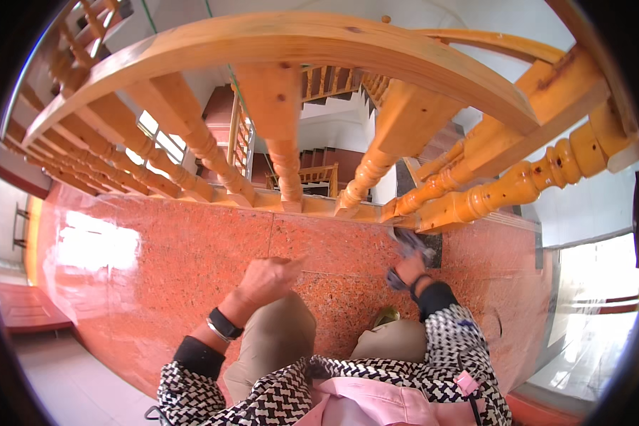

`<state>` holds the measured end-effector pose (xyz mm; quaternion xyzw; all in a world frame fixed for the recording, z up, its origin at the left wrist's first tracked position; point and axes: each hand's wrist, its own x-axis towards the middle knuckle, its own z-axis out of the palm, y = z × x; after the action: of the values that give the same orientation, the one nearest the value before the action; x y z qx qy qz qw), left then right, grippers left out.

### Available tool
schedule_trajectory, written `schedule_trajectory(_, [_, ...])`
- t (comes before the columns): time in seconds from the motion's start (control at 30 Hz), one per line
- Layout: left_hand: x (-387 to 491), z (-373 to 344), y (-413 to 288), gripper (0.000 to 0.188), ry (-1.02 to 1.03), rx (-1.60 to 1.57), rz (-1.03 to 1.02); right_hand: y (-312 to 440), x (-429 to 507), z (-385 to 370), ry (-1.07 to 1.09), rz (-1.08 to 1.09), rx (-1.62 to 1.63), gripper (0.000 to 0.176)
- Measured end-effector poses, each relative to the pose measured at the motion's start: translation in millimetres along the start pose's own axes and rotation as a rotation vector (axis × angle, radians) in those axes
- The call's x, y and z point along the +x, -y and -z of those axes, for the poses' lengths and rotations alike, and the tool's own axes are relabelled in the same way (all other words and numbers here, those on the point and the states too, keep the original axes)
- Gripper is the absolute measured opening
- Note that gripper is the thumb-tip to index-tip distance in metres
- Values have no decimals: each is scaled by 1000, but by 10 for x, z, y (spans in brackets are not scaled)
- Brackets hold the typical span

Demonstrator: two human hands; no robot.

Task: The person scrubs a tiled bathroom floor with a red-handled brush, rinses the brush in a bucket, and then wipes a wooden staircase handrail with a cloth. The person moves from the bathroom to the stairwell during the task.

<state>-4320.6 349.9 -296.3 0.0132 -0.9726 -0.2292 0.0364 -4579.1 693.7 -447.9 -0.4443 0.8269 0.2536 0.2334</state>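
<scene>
My right hand (411, 268) is low at the foot of the varnished wooden newel post (516, 183), closed on a dark grey cloth (411, 242). Motion blurs the cloth, which lies against the post's base and the floor; part of it hangs by my wrist. Above my left knee, my left hand (269, 279) is empty, one finger stretched out and the others curled. In front of me runs a wooden balustrade, with turned balusters (285, 165) between a curved handrail (309, 40) and a bottom rail (317, 206).
Speckled red terrazzo floor (202, 239) spreads around my feet, glossy at the left. Past the balusters drops a stairwell with lower flights (311, 160). A reddish wooden cabinet or bench (29, 309) stands at far left. Bright glazing (596, 298) is at right.
</scene>
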Motion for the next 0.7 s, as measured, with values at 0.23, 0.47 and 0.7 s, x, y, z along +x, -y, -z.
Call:
schedule_trajectory(0.23, [190, 501, 264, 38, -375, -122, 113, -551, -970, 784, -616, -178, 815, 41])
schedule_trajectory(0.47, [882, 1550, 50, 41, -792, -277, 19, 152, 69, 2699, -1389, -25, 982, 66])
schedule_trajectory(0.7, [1241, 1955, 8, 41, -1099, -39, -281, 884, 980, 1913, -1507, -306, 917, 48])
